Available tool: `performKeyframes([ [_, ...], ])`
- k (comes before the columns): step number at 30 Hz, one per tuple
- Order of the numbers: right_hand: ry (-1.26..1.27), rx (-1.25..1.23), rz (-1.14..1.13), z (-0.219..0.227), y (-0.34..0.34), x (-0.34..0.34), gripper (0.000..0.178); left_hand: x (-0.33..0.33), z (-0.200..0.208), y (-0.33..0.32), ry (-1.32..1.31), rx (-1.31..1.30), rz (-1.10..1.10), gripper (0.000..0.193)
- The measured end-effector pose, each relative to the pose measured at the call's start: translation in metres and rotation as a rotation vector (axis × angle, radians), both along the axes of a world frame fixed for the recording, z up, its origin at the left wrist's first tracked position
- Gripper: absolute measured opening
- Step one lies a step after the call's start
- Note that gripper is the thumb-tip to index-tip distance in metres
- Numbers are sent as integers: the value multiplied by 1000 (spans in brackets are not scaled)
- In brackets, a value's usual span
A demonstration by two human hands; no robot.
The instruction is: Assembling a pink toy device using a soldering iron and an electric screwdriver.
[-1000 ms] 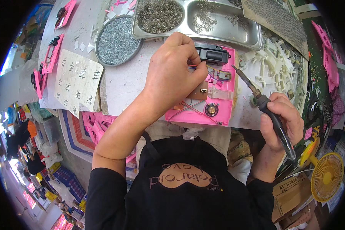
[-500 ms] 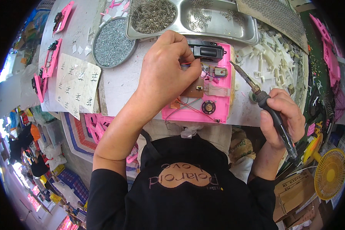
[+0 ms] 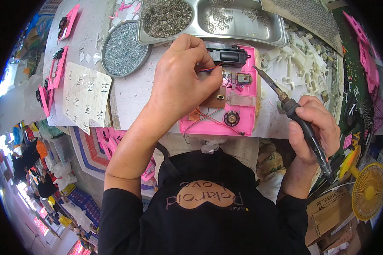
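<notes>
Lying on the counter [image 3: 134, 95], the pink case [image 3: 245, 112] has small parts [image 3: 244, 78] in it. The left hand [image 3: 185, 74] bunches its fingers over it by a red wire [image 3: 210, 69]; I cannot tell what they pinch. The right hand [image 3: 323, 131] grips a black soldering iron [image 3: 292, 109]. A metal tray [image 3: 242, 32] sits behind.

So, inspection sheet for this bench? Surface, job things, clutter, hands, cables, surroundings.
Surface: white table, marked and specked.
Job things: open pink shell, speaker inside; iron, tip by the shell's right edge, contact unclear.
Clutter: dish of small metal pieces, steel tray, loose white parts.
Hands: left hand pinched by wires, hold unclear; right hand closed on iron.
Cables: thin wires in shell; iron's cord unclear.
Surroundings: yellow fan, cardboard box, lower right.
</notes>
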State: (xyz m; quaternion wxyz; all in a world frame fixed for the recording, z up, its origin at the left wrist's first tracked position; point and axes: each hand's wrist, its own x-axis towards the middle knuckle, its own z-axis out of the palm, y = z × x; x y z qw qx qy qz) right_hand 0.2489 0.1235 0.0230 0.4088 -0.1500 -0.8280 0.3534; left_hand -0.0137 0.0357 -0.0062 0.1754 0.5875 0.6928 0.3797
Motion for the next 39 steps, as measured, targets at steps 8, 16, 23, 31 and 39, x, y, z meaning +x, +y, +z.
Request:
performKeyframes([
  [8, 6, -7, -6, -1, 0, 1, 29, -1, 0, 0, -9, -21, -18, 7],
  [16, 13, -8, -9, -1, 0, 3, 28, 7, 10, -5, 98, 197, 5, 36],
  [23, 20, 13, -30, 1, 0, 6, 31, -1, 20, -10, 545, 71, -224, 55],
  [31, 41, 29, -94, 10, -3, 16, 29, 11, 22, -19, 273, 135, -274, 42],
  [39, 33, -47, -137, 3, -12, 26, 30, 29, -1, -13, 245, 113, -394, 18],
])
